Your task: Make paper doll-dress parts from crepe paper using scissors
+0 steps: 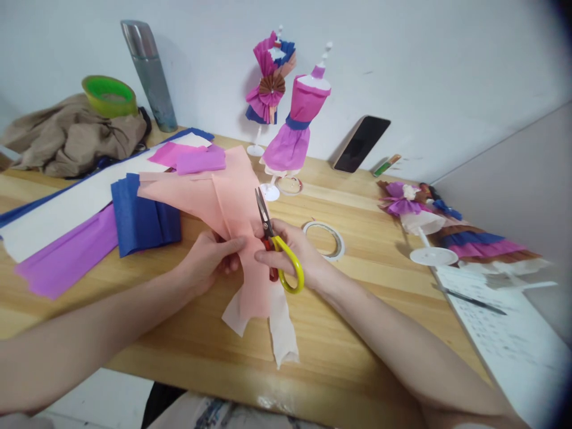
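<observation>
My left hand [214, 253] pinches a piece of peach crepe paper [254, 286] between thumb and fingers. The sheet spreads up and left past the hand, and its lower end hangs over the wood. In my right hand [290, 244] is a pair of scissors [289, 262] with yellow handles, blades pointing up and away from me. The right fingers also touch the paper's edge, and a red part shows beneath the handles. Two white paper strips [283, 333] lie under the peach piece. Folded blue crepe paper [145, 217] sits left of my left hand.
Two paper-dressed mannequins [299, 119] stand at the back, and another paper figure [420, 214] is at right. A tape roll [324, 239], phone [361, 144], bottle [154, 83], green tape roll [108, 96], purple paper strip [67, 256] and pen [476, 301] are around the table [370, 310].
</observation>
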### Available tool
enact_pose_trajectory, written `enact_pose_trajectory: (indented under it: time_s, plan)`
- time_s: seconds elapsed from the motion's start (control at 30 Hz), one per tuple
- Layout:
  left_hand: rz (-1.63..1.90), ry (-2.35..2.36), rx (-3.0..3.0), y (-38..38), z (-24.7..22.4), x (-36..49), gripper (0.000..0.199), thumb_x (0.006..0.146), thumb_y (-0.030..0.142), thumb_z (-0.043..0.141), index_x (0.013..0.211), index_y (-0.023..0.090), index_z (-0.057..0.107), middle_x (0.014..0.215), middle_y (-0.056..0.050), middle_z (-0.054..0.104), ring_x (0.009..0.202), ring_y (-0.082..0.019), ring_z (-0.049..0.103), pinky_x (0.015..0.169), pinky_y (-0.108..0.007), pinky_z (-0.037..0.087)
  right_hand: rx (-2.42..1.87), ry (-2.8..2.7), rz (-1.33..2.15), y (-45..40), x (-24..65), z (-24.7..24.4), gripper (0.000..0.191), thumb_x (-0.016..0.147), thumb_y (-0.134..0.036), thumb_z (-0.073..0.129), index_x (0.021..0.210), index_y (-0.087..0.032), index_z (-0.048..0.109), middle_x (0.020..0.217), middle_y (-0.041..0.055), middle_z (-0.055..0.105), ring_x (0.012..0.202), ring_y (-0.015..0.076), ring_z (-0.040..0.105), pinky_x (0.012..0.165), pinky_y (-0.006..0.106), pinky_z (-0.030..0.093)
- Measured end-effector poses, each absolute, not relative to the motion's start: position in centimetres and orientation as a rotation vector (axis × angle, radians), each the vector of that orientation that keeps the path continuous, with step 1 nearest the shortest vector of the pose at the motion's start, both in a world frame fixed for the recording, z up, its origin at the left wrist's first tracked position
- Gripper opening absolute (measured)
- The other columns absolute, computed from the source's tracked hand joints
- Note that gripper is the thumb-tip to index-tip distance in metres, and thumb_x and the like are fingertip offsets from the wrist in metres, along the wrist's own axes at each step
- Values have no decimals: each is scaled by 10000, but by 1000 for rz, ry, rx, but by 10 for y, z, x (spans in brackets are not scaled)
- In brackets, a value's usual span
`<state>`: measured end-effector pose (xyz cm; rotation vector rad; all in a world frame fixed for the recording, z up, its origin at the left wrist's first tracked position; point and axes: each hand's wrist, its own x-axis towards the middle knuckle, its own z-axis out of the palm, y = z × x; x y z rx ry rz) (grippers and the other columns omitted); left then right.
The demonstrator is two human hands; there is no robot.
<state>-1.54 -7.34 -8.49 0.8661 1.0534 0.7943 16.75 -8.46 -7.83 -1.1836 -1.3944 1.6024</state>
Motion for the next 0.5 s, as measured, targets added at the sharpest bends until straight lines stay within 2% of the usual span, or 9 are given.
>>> enact_pose_trajectory:
  time_s: [0.17,0.37,0.5]
  plan:
    - [699,986,862,-79,-83,-15,379,645,422,798,787,95,670,517,1,546,408,-68,414,364,-193,248,-1198,-1372,1608,-85,165,-83,407,661,-269,785,923,-216,479,621,-104,494,357,83,527,332,196,443]
    - [753,962,740,-79,-86,-15,338,559,322,853,689,97,637,564,-3,555,444,-57,402,380,-191,227,-1112,-1298,1571,-88,179,-62,463,693,-500,759,943,-214,495,589,-52,572,463,127,560,422,232,455]
    - [740,913,709,-76,-88,-19,348,561,314,855,733,93,649,596,-11,568,469,-62,420,391,-188,231,-1023,-1318,1690,-96,193,-46,524,719,-670,654,921,-203,532,663,23,627,575,186,606,550,320,500]
